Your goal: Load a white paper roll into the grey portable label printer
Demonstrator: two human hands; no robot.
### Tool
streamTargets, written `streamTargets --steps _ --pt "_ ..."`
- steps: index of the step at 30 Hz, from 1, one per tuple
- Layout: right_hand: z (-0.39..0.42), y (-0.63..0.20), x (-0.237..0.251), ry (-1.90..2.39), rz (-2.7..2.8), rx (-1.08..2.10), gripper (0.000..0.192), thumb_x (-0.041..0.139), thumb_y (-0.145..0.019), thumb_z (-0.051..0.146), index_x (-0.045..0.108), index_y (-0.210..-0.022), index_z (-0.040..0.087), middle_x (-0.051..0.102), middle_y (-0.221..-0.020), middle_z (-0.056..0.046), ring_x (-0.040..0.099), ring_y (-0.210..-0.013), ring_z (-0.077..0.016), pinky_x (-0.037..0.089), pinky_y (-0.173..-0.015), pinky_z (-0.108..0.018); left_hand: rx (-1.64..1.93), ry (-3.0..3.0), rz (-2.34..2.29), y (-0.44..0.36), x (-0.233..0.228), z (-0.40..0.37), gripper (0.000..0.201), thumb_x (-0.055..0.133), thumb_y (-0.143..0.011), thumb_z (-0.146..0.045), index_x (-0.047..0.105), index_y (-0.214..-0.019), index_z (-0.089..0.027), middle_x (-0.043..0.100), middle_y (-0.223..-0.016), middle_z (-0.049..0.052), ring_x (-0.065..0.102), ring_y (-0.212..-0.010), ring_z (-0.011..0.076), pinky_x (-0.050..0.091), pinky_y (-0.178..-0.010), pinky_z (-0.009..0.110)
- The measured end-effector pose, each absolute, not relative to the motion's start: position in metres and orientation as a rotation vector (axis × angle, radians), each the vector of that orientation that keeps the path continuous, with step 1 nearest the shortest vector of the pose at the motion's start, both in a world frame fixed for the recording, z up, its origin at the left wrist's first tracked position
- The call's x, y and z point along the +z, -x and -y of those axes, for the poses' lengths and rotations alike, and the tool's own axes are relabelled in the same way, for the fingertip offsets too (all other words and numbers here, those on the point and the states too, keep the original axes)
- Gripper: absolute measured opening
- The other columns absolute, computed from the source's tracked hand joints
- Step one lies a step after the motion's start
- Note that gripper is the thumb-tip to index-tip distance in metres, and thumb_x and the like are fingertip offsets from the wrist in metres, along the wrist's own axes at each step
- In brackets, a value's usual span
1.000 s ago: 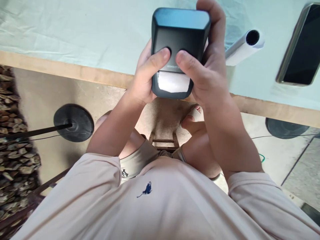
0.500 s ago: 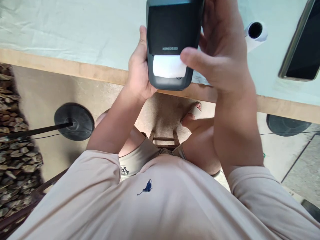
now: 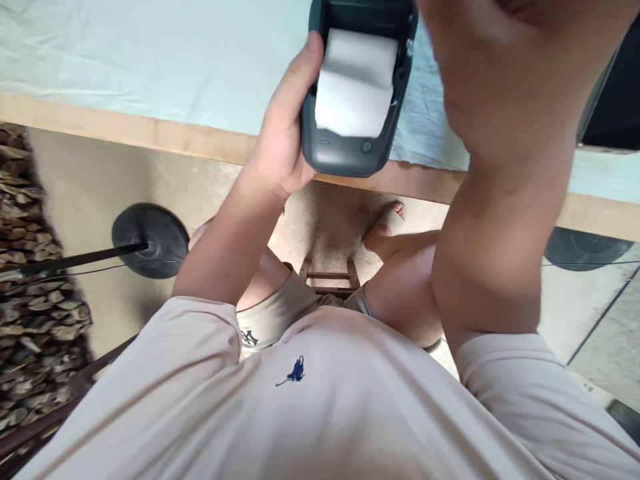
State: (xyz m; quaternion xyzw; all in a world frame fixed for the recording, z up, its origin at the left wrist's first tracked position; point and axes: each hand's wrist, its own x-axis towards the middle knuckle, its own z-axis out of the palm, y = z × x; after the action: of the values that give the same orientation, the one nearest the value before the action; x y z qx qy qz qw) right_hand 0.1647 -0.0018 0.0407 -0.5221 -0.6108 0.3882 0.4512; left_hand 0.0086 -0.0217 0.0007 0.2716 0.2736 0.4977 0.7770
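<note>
**Printer lid now open, right hand lifted close to the camera**

Since half a second ago the dark cover that was closing the label printer is no longer showing over its front, and the white paper roll inside is lying exposed, where before only a short strip of paper was peeking out below the brand name. Over the same half second the right hand has risen toward the camera and is now blurring across the upper right of the view, so big that it is covering the white tube that was lying on the cloth.

Nearest the camera, the beige shirt with its small blue emblem is filling the bottom of the view, and both forearms are reaching up from it. Beyond the shirt, bare knees and a wooden stool are showing over the floor, with a round black base off to the left.

Farther out, the left hand is gripping the printer's left side, thumb pressing along its edge near the roll and fingers wrapping behind it out of sight. The printer is being held in the air just above the near wooden edge of the table. Whether the right hand is touching the printer, or how far its fingers are spread, I cannot tell; they are cropped and smeared.

Farthest, the pale cloth is covering the tabletop, and a dark phone is lying at the right edge.
</note>
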Motion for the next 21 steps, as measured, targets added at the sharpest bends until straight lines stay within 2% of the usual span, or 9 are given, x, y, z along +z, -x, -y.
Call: streamTargets --steps 2,4,6,11,13,15,17,19,21 --pt "0.005 -0.162 0.050 1.432 1.924 0.741 0.022 0.053 -0.082 0.021 0.069 -0.095 0.016 0.062 -0.092 0.001 0.059 -0.102 -0.0150 0.045 -0.105 -0.032 1.059 -0.536 -0.652 -0.008 -0.001 0.022 0.039 0.036 -0.098 -0.037 0.069 -0.092 -0.018 0.067 -0.097 0.009 0.053 -0.125 0.0295 0.052 -0.096 0.037" --pt "0.007 -0.159 0.057 1.590 2.283 0.571 0.035 0.054 -0.076 0.015 0.064 -0.109 0.019 0.063 -0.107 0.000 0.057 -0.112 -0.0217 0.040 -0.111 -0.045 1.048 -0.533 -0.684 -0.007 -0.003 0.023 0.027 0.045 -0.095 -0.036 0.068 -0.101 -0.023 0.068 -0.101 0.007 0.049 -0.128 0.0276 0.051 -0.098 0.036" --pt "0.008 -0.154 0.061 1.724 2.395 0.540 0.047 0.057 -0.071 0.011 0.059 -0.117 0.023 0.061 -0.116 0.002 0.055 -0.116 -0.0265 0.038 -0.109 -0.053 1.048 -0.627 -0.664 -0.006 -0.004 0.025 0.024 0.046 -0.095 -0.032 0.066 -0.104 -0.025 0.067 -0.106 0.006 0.047 -0.130 0.0262 0.051 -0.098 0.036" --pt "0.007 -0.154 0.059 1.830 2.355 0.480 0.059 0.054 -0.063 0.004 0.055 -0.117 0.028 0.063 -0.110 0.002 0.056 -0.112 -0.0297 0.041 -0.100 -0.060 1.066 -0.752 -0.662 -0.008 -0.006 0.027 0.031 0.035 -0.098 -0.028 0.064 -0.101 -0.018 0.062 -0.106 0.004 0.048 -0.130 0.0260 0.052 -0.096 0.040" --pt "0.007 -0.159 0.057 1.700 2.336 0.532 0.060 0.053 -0.061 0.007 0.055 -0.118 0.026 0.063 -0.106 0.002 0.057 -0.108 -0.0259 0.042 -0.101 -0.056 1.060 -0.704 -0.689 -0.007 -0.007 0.027 0.029 0.040 -0.096 -0.034 0.065 -0.103 -0.022 0.063 -0.106 0.004 0.049 -0.129 0.0269 0.053 -0.094 0.037" --pt "0.006 -0.163 0.054 1.485 2.142 0.659 0.043 0.050 -0.065 0.012 0.060 -0.106 0.019 0.060 -0.095 0.002 0.059 -0.098 -0.0179 0.048 -0.095 -0.040 1.089 -0.698 -0.679 -0.006 -0.008 0.025 0.032 0.040 -0.095 -0.039 0.068 -0.100 -0.024 0.064 -0.109 0.004 0.048 -0.129 0.0275 0.053 -0.093 0.035" --pt "0.003 -0.163 0.047 1.316 1.668 0.845 0.019 0.045 -0.070 0.018 0.055 -0.086 0.014 0.049 -0.077 0.002 0.056 -0.076 -0.0065 0.048 -0.069 -0.020 1.113 -0.714 -0.643 -0.002 -0.009 0.022 0.042 0.032 -0.097 -0.037 0.070 -0.098 -0.021 0.063 -0.111 0.004 0.045 -0.131 0.0275 0.052 -0.094 0.035" --pt "-0.002 -0.159 0.036 1.245 1.196 1.016 0.010 0.038 -0.074 0.021 0.043 -0.082 0.017 0.038 -0.069 0.003 0.044 -0.054 -0.0001 0.029 -0.044 -0.013 1.083 -0.673 -0.660 0.002 -0.009 0.019 0.046 0.028 -0.097 -0.040 0.069 -0.104 -0.021 0.065 -0.107 0.004 0.044 -0.132 0.0270 0.050 -0.096 0.036" --pt "-0.006 -0.155 0.021 1.195 1.040 1.135 0.016 0.037 -0.075 0.022 0.036 -0.090 0.019 0.037 -0.070 0.004 0.037 -0.046 -0.0002 0.016 -0.035 -0.014 1.054 -0.537 -0.759 0.005 -0.009 0.017 0.045 0.034 -0.093 -0.049 0.067 -0.112 -0.026 0.067 -0.100 0.005 0.044 -0.131 0.0268 0.050 -0.096 0.037"
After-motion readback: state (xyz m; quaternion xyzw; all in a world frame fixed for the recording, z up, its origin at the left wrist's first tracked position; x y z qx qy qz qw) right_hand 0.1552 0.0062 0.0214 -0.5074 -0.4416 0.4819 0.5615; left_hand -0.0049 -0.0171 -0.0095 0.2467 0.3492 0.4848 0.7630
